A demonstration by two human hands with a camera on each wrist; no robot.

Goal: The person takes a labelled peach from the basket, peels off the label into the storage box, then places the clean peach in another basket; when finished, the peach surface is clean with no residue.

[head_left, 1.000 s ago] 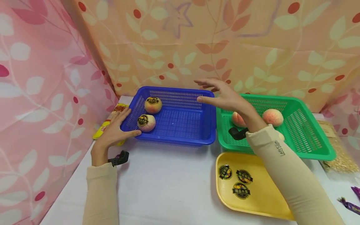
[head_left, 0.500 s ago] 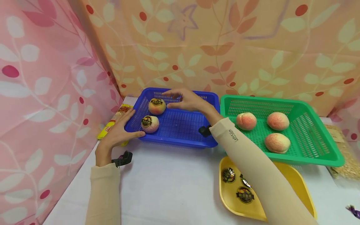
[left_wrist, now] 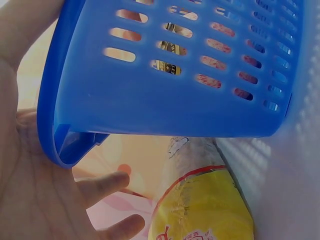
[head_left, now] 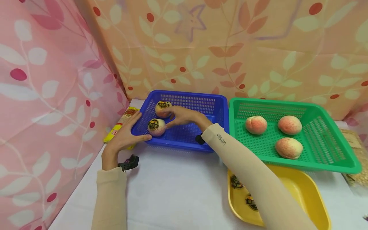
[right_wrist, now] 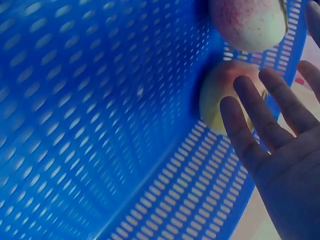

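Observation:
My left hand (head_left: 126, 137) rests at the left end of the blue basket (head_left: 178, 145), its fingers along the side rim and thumb by the front corner. The left wrist view shows those fingers (left_wrist: 102, 189) stretched out beside the basket wall. Inside the basket are two peaches with black-and-gold stickers, one far peach (head_left: 161, 111) and one near peach (head_left: 158, 129). My right hand (head_left: 182, 115) reaches over these peaches from the right, fingers spread. In the right wrist view, its fingertips overlap the yellowish peach (right_wrist: 215, 102), while the pinkish one (right_wrist: 245, 25) lies beyond.
A green basket (head_left: 258, 159) with several peaches (head_left: 256, 125) stands right of the blue one. Before it lies a yellow tray (head_left: 304, 191) with stickers (head_left: 251, 202), partly hidden by my right sleeve. A yellow packet (head_left: 112, 132) lies at left, a grain bag (head_left: 355, 153) at right.
My right hand has moved left and down from above the blue basket's right end to the peaches inside. The left hand keeps its place at the rim. The head view has shifted slightly.

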